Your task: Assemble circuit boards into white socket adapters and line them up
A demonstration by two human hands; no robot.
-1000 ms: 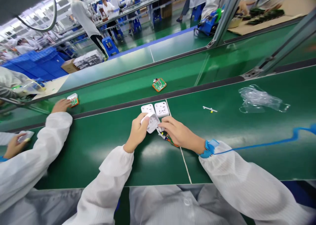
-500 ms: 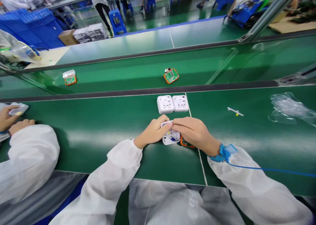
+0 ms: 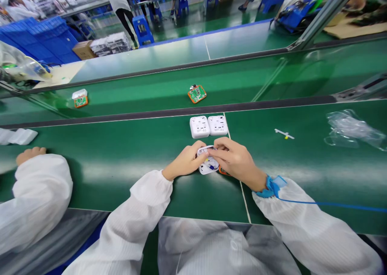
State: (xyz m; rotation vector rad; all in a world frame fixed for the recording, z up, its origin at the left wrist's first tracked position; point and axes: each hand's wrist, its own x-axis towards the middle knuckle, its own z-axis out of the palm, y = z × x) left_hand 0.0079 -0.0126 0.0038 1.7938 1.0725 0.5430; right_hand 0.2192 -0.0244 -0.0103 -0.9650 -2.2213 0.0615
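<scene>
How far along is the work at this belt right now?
Done: a closed white socket housing and a second one sit side by side on the belt. In hand: the left hand and right hand hold an open white housing, an orange-edged circuit board beside it. Left: another orange-edged circuit board lies uncovered on the farther belt.

You have two hands in view, your left hand (image 3: 184,160) and your right hand (image 3: 237,158), with one open white casing (image 3: 208,168) between them. Just ahead of you sit two white socket housings (image 3: 199,127). On the far belt lie two green circuit boards (image 3: 196,94). You wear one wrist strap (image 3: 270,187) with one blue cord (image 3: 320,203). Your belt also holds one plastic bag (image 3: 352,129) and one small white strip (image 3: 284,134). One co-worker's hand (image 3: 30,156) shows.
</scene>
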